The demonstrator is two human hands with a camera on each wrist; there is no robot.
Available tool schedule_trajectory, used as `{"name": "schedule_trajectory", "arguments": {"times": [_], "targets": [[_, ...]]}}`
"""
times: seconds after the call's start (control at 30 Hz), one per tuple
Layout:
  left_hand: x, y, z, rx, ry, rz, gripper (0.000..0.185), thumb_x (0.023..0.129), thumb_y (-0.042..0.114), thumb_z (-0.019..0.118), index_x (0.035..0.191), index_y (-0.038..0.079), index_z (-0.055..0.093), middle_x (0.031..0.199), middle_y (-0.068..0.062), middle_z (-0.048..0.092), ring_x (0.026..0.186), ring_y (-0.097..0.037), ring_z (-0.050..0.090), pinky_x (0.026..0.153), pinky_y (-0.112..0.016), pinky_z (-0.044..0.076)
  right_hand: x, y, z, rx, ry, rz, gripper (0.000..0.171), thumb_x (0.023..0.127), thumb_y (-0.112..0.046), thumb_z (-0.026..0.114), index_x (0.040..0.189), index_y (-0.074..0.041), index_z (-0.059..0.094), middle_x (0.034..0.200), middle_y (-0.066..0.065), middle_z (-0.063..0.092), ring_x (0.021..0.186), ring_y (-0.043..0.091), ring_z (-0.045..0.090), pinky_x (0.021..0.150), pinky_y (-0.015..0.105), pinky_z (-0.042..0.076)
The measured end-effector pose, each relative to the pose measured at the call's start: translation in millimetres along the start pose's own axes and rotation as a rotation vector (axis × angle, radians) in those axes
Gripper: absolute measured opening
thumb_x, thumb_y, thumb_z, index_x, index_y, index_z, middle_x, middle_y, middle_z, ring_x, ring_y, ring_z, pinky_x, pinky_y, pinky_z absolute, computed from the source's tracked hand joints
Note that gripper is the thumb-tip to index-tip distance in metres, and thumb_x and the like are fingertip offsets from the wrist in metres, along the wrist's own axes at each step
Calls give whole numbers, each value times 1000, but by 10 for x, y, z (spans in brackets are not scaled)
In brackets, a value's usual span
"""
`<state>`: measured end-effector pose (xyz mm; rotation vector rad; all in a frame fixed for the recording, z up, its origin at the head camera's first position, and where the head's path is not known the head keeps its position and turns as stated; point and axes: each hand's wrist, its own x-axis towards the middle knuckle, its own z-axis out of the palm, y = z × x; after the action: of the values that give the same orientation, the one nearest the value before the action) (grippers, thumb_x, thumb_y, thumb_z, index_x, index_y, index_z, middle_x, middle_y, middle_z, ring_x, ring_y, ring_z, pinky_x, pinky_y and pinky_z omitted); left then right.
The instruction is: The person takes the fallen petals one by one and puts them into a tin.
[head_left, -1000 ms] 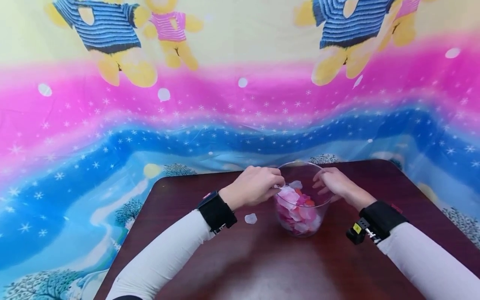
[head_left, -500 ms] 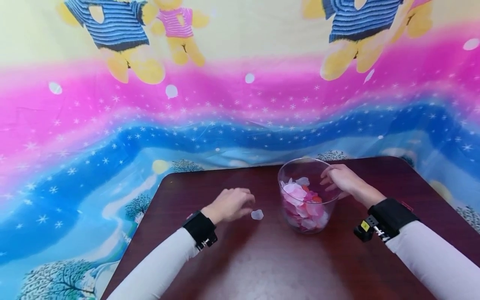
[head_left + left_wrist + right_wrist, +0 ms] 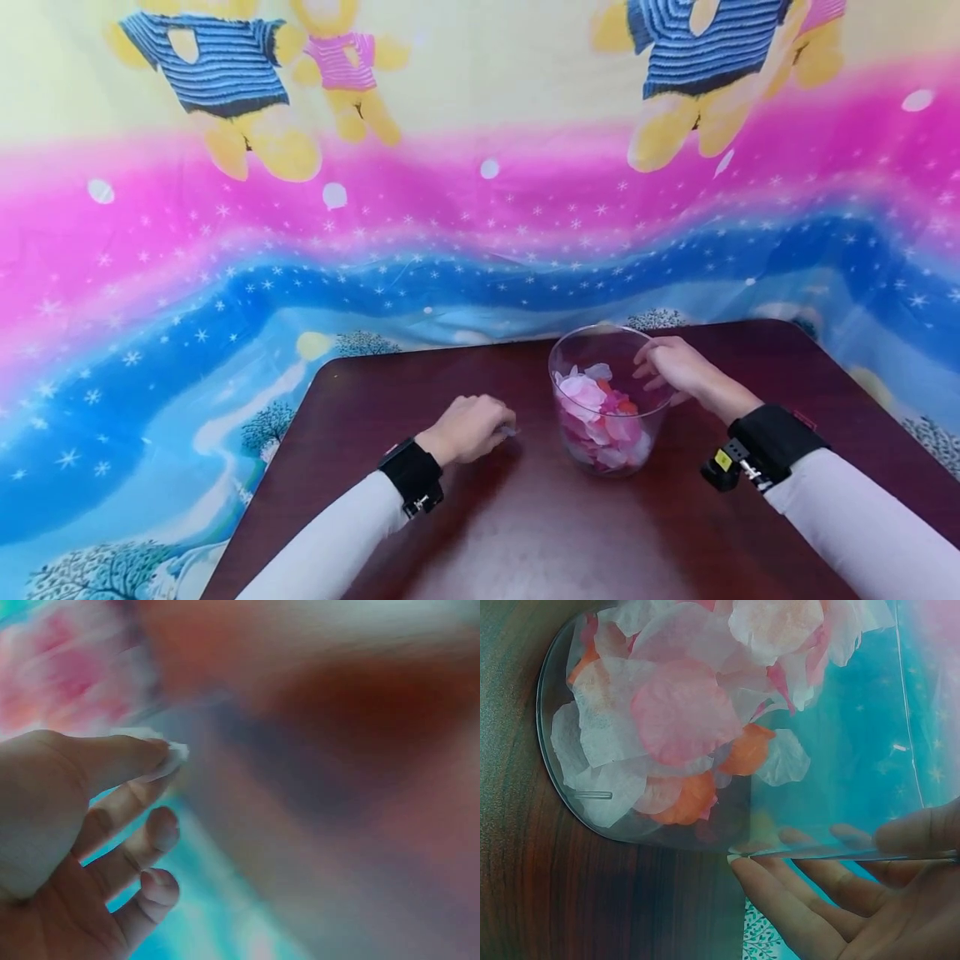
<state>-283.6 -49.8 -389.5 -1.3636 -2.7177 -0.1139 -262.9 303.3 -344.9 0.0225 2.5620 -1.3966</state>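
Note:
A clear plastic tub [image 3: 651,427] stands upright on the table, partly filled with pink, white and orange artificial petals [image 3: 592,417]. My left hand [image 3: 468,427] is low over the table, left of the tub. Its thumb and forefinger pinch a white petal [image 3: 176,756], while the other fingers hang loosely curled in the left wrist view. At the tub's right side, my right hand [image 3: 678,367] grips the wall near the rim. The right wrist view shows the thumb [image 3: 922,831] on one face of that wall and fingers [image 3: 780,889] on the other.
The dark reddish-brown table [image 3: 570,542] has a rounded far corner on each side. Behind it hangs a printed cloth backdrop [image 3: 450,208] with bears and snowflakes, close to the table's far edge. A black strap with a camera sits on each wrist.
My left hand has left the tub's rim, moved left and down to the table, and picked up the loose white petal lying there. The right hand has stayed on the tub.

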Motion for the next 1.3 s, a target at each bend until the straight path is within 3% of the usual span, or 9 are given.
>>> {"name": "schedule_trajectory", "arguments": {"times": [0.23, 0.3, 0.4, 0.5, 0.6, 0.8, 0.97, 1.13, 1.3], "targets": [[327, 216, -820, -7, 307, 112, 8, 97, 18, 72, 103, 20, 78, 95, 8, 72, 79, -7, 68, 56, -21, 47, 19, -23, -41, -7, 20, -15, 47, 101, -16, 29, 133, 8, 52, 132, 30, 61, 114, 45, 63, 69, 46, 58], [442, 312, -964, 1, 322, 141, 11, 97, 19, 72, 106, 19, 78, 96, 7, 72, 81, -7, 68, 59, -21, 48, 27, -15, -46, -8, 23, -12, 47, 101, -16, 29, 133, 8, 52, 133, 30, 61, 114, 45, 63, 69, 46, 58], [568, 429, -1044, 19, 266, 157, 16, 97, 23, 72, 112, 20, 77, 100, 6, 71, 85, -8, 68, 62, -20, 48, 71, -8, -13, -8, 21, -12, 47, 101, -17, 29, 133, 8, 53, 132, 30, 61, 114, 45, 63, 69, 46, 58], [614, 491, -1005, 30, 190, 144, 23, 96, 28, 73, 118, 22, 75, 107, 7, 69, 87, -8, 67, 61, -18, 46, 118, -12, 55, 1, 17, -9, 47, 100, -16, 30, 133, 8, 53, 131, 29, 62, 114, 45, 64, 69, 45, 58], [569, 477, -922, 29, 177, 124, 27, 95, 31, 74, 121, 23, 74, 112, 7, 68, 87, -7, 66, 61, -17, 45, 147, -15, 120, 17, 8, -7, 48, 98, -15, 30, 133, 8, 53, 130, 29, 63, 114, 45, 64, 68, 46, 57], [361, 254, -872, 0, 265, 65, 27, 95, 30, 75, 119, 20, 74, 112, 5, 69, 82, -7, 66, 60, -21, 47, 157, -34, 119, 22, 1, 4, 49, 99, -16, 30, 135, 8, 52, 133, 29, 61, 115, 44, 64, 73, 48, 57], [179, -28, -806, -41, 339, -29, 18, 96, 27, 74, 112, 20, 75, 105, 6, 71, 85, -9, 66, 65, -30, 51, 274, -158, 115, 24, 46, 6, 51, 100, -17, 29, 139, 11, 48, 135, 31, 58, 114, 45, 62, 76, 49, 57], [99, -209, -569, -132, 397, -152, 12, 95, 24, 74, 106, 20, 75, 103, 8, 71, 88, -13, 67, 69, -35, 53, 505, -262, 165, 123, 106, 63, 53, 98, -15, 30, 142, 10, 44, 139, 33, 52, 121, 47, 55, 80, 51, 58], [112, -213, -252, -264, 391, -255, 12, 97, 25, 72, 106, 18, 75, 101, 6, 71, 78, -15, 64, 65, -32, 49, 723, -280, 179, 193, 166, 120, 61, 96, -15, 25, 153, 6, 32, 140, 31, 49, 129, 46, 48, 87, 56, 55]]}}
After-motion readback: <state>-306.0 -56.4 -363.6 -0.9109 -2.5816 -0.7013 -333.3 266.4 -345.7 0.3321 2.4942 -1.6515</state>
